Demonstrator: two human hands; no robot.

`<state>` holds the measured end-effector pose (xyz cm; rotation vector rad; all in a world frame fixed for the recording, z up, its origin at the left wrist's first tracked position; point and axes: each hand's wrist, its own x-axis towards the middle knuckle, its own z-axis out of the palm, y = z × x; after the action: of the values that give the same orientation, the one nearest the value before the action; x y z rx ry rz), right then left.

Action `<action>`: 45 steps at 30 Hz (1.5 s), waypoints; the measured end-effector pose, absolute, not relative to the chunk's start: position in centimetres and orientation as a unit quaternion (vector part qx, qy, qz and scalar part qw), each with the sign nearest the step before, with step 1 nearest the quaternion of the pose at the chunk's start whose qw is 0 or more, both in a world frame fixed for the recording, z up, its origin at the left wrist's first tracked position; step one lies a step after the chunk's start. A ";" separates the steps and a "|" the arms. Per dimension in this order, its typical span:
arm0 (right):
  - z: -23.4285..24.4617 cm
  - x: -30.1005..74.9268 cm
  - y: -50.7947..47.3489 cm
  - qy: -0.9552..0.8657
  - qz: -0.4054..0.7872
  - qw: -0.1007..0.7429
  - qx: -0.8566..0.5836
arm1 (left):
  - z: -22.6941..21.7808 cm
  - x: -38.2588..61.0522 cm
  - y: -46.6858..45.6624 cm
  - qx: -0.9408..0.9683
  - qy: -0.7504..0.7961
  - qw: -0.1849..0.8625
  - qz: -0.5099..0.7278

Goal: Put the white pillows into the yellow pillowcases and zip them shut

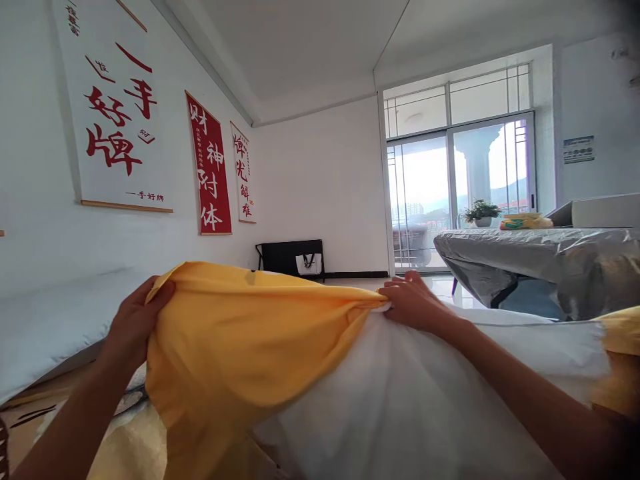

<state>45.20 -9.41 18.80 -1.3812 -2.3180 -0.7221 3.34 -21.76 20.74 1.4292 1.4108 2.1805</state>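
Note:
A yellow fabric cover (250, 340) stretches between my hands, held up in front of me. My left hand (143, 313) is closed round its upper left corner, thumb over the cloth. At the other end, my right hand (410, 300) is clenched on a gathered bunch where the yellow cover meets white fabric. That white quilt-like fabric (360, 400) hangs below my right hand and spreads to the right under my forearm. Folds run from the right-hand grip across the yellow cloth. Whether the white fabric lies inside the cover is hidden.
A white pillow-like bundle (45, 327) lies at the left. More yellow cloth (623, 333) shows at the right edge. Farther back stand a table with a silvery cover (525, 250), a potted plant (483, 212) and a black folded item (280, 257) by the wall.

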 end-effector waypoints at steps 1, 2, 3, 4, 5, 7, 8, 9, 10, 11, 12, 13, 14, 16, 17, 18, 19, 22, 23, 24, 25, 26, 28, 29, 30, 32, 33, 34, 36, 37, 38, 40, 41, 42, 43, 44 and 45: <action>19.9 45.8 -9.9 -0.796 -0.291 0.207 -0.489 | 21.4 3.3 -22.7 0.470 0.511 0.004 0.719; 20.8 46.3 -10.4 -0.772 -0.329 0.239 -0.489 | 22.0 3.3 -23.5 0.450 0.553 -0.102 0.694; 21.6 46.5 -11.1 -0.747 -0.366 0.266 -0.488 | 22.7 3.3 -24.1 0.421 0.587 -0.210 0.659; 22.1 46.4 -11.7 -0.724 -0.399 0.282 -0.487 | 23.4 3.2 -24.4 0.390 0.604 -0.303 0.625; 22.4 46.0 -12.3 -0.713 -0.423 0.280 -0.484 | 23.9 3.1 -24.3 0.376 0.613 -0.352 0.599; 22.5 44.7 -13.1 -0.741 -0.426 0.215 -0.472 | 24.6 2.8 -23.6 0.401 0.620 -0.331 0.588; 22.4 44.0 -13.3 -0.768 -0.407 0.166 -0.466 | 24.6 2.6 -23.0 0.423 0.625 -0.299 0.584; 22.3 43.4 -13.3 -0.790 -0.383 0.121 -0.463 | 24.5 2.3 -22.4 0.440 0.635 -0.274 0.573; 22.3 43.2 -13.2 -0.801 -0.359 0.093 -0.470 | 24.1 2.1 -21.9 0.450 0.649 -0.263 0.554; 22.4 43.2 -13.0 -0.800 -0.339 0.084 -0.488 | 23.7 2.0 -21.6 0.449 0.662 -0.269 0.537; 22.7 43.5 -12.8 -0.792 -0.321 0.094 -0.511 | 23.3 1.9 -21.5 0.441 0.667 -0.289 0.527; 23.1 44.1 -12.5 -0.785 -0.299 0.109 -0.531 | 23.1 2.0 -21.6 0.430 0.665 -0.308 0.527; 23.7 44.8 -12.3 -0.785 -0.270 0.119 -0.545 | 23.0 2.1 -21.9 0.423 0.659 -0.321 0.533; 25.1 46.1 -11.8 -0.800 -0.204 0.107 -0.554 | 23.5 2.5 -22.4 0.426 0.640 -0.319 0.554; 25.8 46.5 -11.5 -0.809 -0.179 0.090 -0.553 | 24.0 2.7 -22.6 0.434 0.630 -0.307 0.565; 26.4 46.8 -11.1 -0.813 -0.164 0.074 -0.554 | 24.6 2.8 -22.5 0.441 0.622 -0.298 0.575; 26.9 46.8 -10.6 -0.811 -0.157 0.059 -0.560 | 25.2 2.9 -22.1 0.445 0.611 -0.296 0.583; 27.2 45.3 -8.3 -0.800 -0.166 0.030 -0.576 | 26.2 2.3 -19.2 0.465 0.604 -0.335 0.553; 26.7 44.5 -7.4 -0.798 -0.173 0.014 -0.577 | 26.0 2.0 -17.7 0.477 0.623 -0.343 0.516; 26.0 43.5 -6.5 -0.799 -0.181 -0.002 -0.573 | 25.5 1.7 -16.1 0.489 0.653 -0.340 0.468; 24.9 42.6 -5.6 -0.802 -0.189 -0.014 -0.566 | 24.8 1.4 -14.4 0.498 0.691 -0.324 0.412; 23.6 41.7 -4.8 -0.805 -0.197 -0.022 -0.559 | 23.8 1.2 -12.7 0.499 0.729 -0.301 0.358; 20.3 40.1 -3.3 -0.811 -0.203 -0.017 -0.549 | 21.2 1.0 -9.6 0.491 0.786 -0.252 0.278; 18.5 39.5 -2.7 -0.811 -0.205 -0.007 -0.548 | 19.8 1.1 -8.1 0.488 0.800 -0.235 0.258; 16.7 39.0 -2.2 -0.811 -0.206 0.005 -0.547 | 18.2 1.4 -6.9 0.486 0.807 -0.226 0.248; 13.0 38.3 -1.7 -0.812 -0.203 0.025 -0.546 | 14.9 2.3 -5.1 0.494 0.798 -0.233 0.254; 11.3 38.0 -1.8 -0.823 -0.186 0.039 -0.535 | 13.2 3.1 -4.7 0.517 0.780 -0.235 0.263; 9.7 37.8 -2.1 -0.842 -0.156 0.055 -0.513 | 11.5 4.1 -4.6 0.554 0.751 -0.230 0.276; 6.9 37.6 -3.8 -0.891 -0.081 0.090 -0.438 | 8.1 6.5 -5.7 0.675 0.656 -0.176 0.288; 5.8 37.6 -5.0 -0.913 -0.053 0.108 -0.391 | 6.6 7.7 -6.8 0.745 0.594 -0.129 0.276; 4.8 37.7 -6.5 -0.929 -0.043 0.120 -0.348 | 5.2 8.9 -8.1 0.812 0.526 -0.075 0.243; 3.3 38.2 -9.5 -0.946 -0.076 0.129 -0.288 | 3.2 10.8 -10.9 0.892 0.421 -0.015 0.164; 2.5 38.7 -10.8 -0.946 -0.110 0.133 -0.273 | 2.5 11.4 -12.2 0.907 0.397 -0.008 0.138; 1.7 39.3 -11.9 -0.942 -0.149 0.138 -0.267 | 2.1 11.8 -13.1 0.914 0.386 -0.011 0.123; 0.9 39.9 -12.6 -0.932 -0.192 0.145 -0.271 | 1.9 12.1 -13.8 0.915 0.386 -0.020 0.118; -0.1 40.6 -13.1 -0.917 -0.236 0.155 -0.282 | 1.9 12.3 -14.1 0.913 0.389 -0.032 0.121; -1.0 41.2 -13.1 -0.899 -0.274 0.165 -0.298 | 2.0 12.4 -14.2 0.910 0.391 -0.045 0.130</action>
<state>41.25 -13.13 -1.03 -0.8504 -2.5621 -0.7818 12.44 -14.17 1.99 2.9442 1.2639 0.4192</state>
